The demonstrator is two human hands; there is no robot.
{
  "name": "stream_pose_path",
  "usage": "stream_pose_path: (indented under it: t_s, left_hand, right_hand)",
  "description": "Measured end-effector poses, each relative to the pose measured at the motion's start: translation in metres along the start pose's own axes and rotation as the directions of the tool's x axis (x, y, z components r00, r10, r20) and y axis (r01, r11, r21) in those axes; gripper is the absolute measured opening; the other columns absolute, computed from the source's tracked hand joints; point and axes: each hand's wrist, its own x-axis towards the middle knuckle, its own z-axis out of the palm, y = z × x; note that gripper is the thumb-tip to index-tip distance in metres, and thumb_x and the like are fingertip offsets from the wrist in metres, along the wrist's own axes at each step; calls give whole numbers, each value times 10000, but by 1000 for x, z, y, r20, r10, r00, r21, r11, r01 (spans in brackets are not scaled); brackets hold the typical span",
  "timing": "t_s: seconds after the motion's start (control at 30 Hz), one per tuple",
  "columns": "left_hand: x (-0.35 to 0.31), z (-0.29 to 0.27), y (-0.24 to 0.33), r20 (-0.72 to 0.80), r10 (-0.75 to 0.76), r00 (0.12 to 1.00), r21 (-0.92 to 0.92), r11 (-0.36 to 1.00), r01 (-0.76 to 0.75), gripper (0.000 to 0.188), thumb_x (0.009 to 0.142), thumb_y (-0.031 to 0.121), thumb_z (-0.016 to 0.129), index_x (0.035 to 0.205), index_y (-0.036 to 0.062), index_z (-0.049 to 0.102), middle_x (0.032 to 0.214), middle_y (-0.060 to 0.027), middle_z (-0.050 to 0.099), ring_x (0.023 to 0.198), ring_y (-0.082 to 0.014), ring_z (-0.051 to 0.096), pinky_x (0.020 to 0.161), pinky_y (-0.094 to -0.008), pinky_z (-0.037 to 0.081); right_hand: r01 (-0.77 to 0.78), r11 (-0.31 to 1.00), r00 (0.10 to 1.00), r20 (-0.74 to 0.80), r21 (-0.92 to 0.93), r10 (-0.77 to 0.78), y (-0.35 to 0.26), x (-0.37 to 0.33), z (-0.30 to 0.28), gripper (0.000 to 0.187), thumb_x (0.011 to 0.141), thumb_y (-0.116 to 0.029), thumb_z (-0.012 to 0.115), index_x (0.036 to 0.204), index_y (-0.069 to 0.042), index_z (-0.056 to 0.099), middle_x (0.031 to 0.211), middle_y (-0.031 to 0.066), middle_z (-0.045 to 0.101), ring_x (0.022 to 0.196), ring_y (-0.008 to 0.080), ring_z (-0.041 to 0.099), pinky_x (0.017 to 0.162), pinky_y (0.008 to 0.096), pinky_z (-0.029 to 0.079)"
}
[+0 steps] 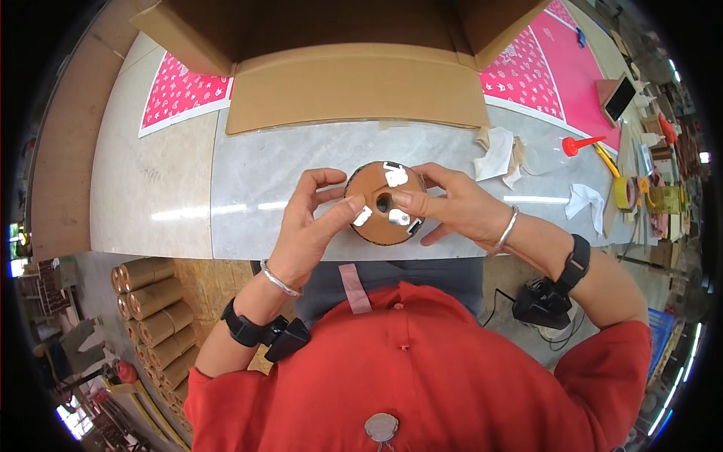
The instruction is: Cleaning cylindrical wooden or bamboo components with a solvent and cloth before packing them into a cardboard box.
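Note:
Between my two hands is a round brown cardboard piece (374, 228) with a dark hole in its middle. White and silvery patches stick to its flat upper face, and its rim looks dark and rough. How deep it is cannot be made out from above. My left hand (307, 215) grips its left side, thumb on the top face beside a patch. From the right, my right hand (459, 211) holds it, the thumb lying across the face close to the hole and the fingers around the edge. Both hands are over the grey table (256, 173), near its front edge.
An open cardboard box (358, 90) stands beyond my hands, on pink printed sheets (188, 87). To the right lie crumpled white scraps (497, 154), a red nozzle (580, 145), yellow tape (623, 193) and a phone (619, 99). Brown cardboard tubes (162, 324) are stacked below left.

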Motion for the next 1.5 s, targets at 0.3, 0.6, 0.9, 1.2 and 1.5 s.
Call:
stream_pose_path:
  t_s: [0.3,0.6,0.9,1.2,1.5]
  left_hand:
    - [5,3,-8,-6,63,998,146,987,-61,438,805,189,674,1158,26,473,1146,-80,500,1090,-182,476,786,-310,474]
    - [-1,-18,-25,124,-3,992,65,998,-5,707,771,268,725,1353,75,372,1247,-86,474,1161,-179,467,951,-337,429]
    - [12,34,-78,35,586,809,635,612,-471,951,454,356,855,1221,8,416,1113,-163,502,1031,-358,485,899,-392,414]
    - [-40,14,-84,-232,607,760,620,694,-365,892,472,314,830,1207,13,422,1064,-153,528,984,-346,487,863,-395,437]
    - [-192,-89,-122,-789,435,435,173,835,-522,746,632,231,854,1237,22,472,1218,-93,539,1128,-182,520,964,-323,434]
  right_hand:
    - [34,998,999,-34,58,-32,13,10,4,744,798,-471,686,1228,80,428,1053,160,542,852,199,625,572,264,558]
    - [46,991,996,-81,126,-36,15,11,11,591,850,-367,659,1271,-13,443,1117,95,562,912,164,603,642,272,549]
    - [165,976,985,-68,145,-157,73,-10,-7,618,905,-484,479,1365,-85,375,1297,96,485,1164,243,510,757,416,563]
    - [280,958,938,231,-58,-260,41,-5,18,583,911,-437,499,1340,-52,410,1242,94,492,1093,223,529,740,391,541]
    - [247,923,941,299,-294,-156,36,10,49,399,899,-222,594,1210,14,516,1078,110,586,918,183,595,682,318,549]
